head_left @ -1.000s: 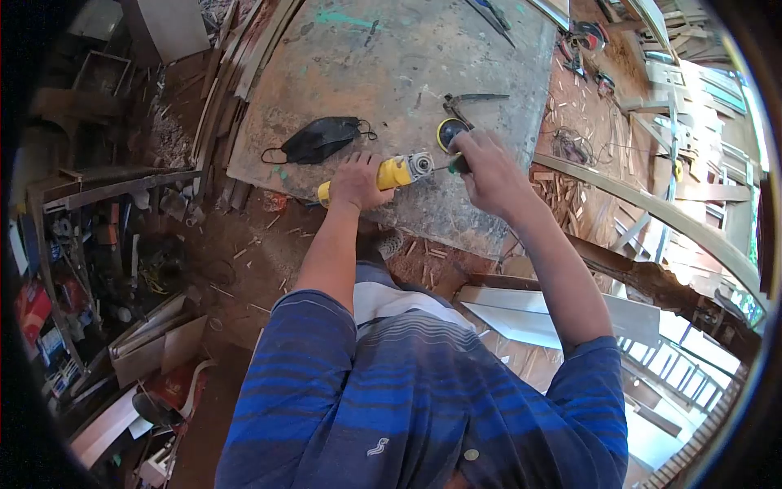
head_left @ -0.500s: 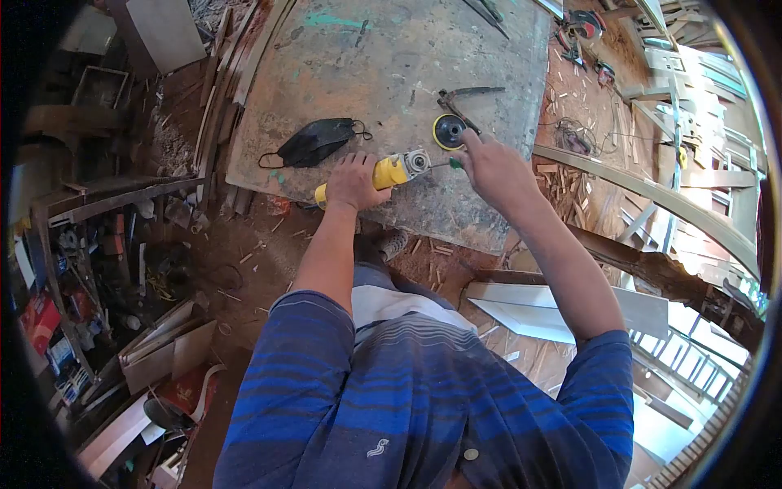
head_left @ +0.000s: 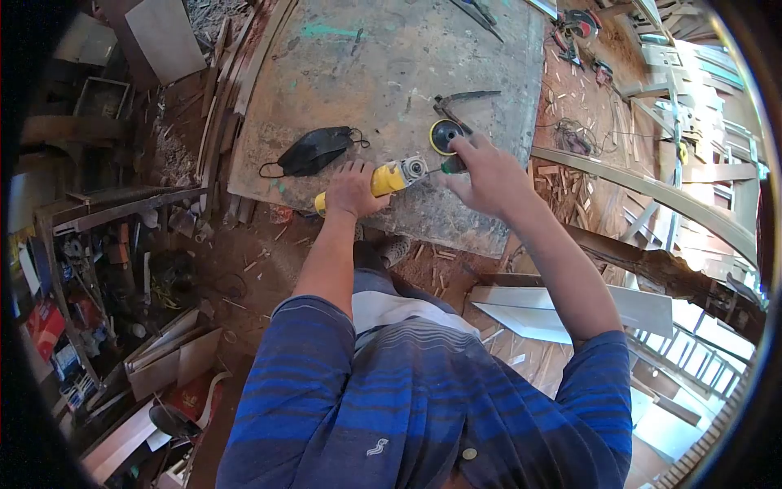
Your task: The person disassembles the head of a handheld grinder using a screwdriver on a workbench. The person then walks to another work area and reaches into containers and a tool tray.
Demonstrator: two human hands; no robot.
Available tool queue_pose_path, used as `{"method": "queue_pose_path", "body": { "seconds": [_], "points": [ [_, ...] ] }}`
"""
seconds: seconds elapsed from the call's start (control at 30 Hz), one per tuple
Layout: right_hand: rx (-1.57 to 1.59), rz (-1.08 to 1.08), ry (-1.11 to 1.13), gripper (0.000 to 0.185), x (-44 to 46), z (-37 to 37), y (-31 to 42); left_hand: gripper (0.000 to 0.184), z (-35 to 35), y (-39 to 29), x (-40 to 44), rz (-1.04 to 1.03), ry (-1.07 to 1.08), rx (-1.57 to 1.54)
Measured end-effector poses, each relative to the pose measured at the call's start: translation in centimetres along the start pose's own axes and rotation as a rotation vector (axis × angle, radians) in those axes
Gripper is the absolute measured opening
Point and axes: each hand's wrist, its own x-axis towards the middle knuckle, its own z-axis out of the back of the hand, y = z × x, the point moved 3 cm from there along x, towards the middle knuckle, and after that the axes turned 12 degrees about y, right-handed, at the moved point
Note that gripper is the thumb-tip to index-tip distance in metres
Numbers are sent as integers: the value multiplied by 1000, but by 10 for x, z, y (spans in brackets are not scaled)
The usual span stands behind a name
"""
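My left hand (head_left: 352, 189) is wrapped over the yellow body of an angle grinder (head_left: 386, 181), pressing it against the worn tabletop. The grinder's bare metal head points to the right. With my right hand (head_left: 490, 176) I hold a screwdriver (head_left: 453, 165) by its green and dark handle. Its thin shaft reaches left to the grinder head; the exact contact of the tip is too small to make out. Just beyond my right fingers lies a round black pad with a yellow rim (head_left: 445, 137). A black face mask (head_left: 316, 151) rests beyond my left hand.
A dark hinged metal tool (head_left: 466, 104) lies behind the pad on the stained table (head_left: 391, 65). More dark tools (head_left: 481, 16) sit at the far edge. Wood strips line the left side. Power tools (head_left: 582, 28), scraps and a long beam (head_left: 652, 191) are on the right.
My right fingers have shifted on the screwdriver handle, with the thumb now lower and farther from the index finger. My left hand stays on the grinder. The view has shifted slightly.
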Motion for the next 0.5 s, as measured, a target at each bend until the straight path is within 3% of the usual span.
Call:
{"method": "queue_pose_path", "body": {
  "seconds": [0.07,0.17,0.27,0.37,0.47,0.5],
  "points": [
    [-57,-201,115,31,9,-7,-4,67,-1,0,0,10,1,7],
    [-70,162,-41,30,-1,-3,-3,66,0,-1,-1,-1,-16,-7],
    [-96,-204,81,29,-4,5,10,67,-4,1,-1,-46,-97,-20],
    [-147,-43,-16,29,-2,-15,-6,70,-9,3,1,-63,-99,-1],
    [-92,109,-38,31,-7,-8,-3,74,8,-7,-5,-195,-303,51],
    [-94,46,-7,32,-3,-2,0,71,19,-11,-3,-210,-354,23]
  ]
}}
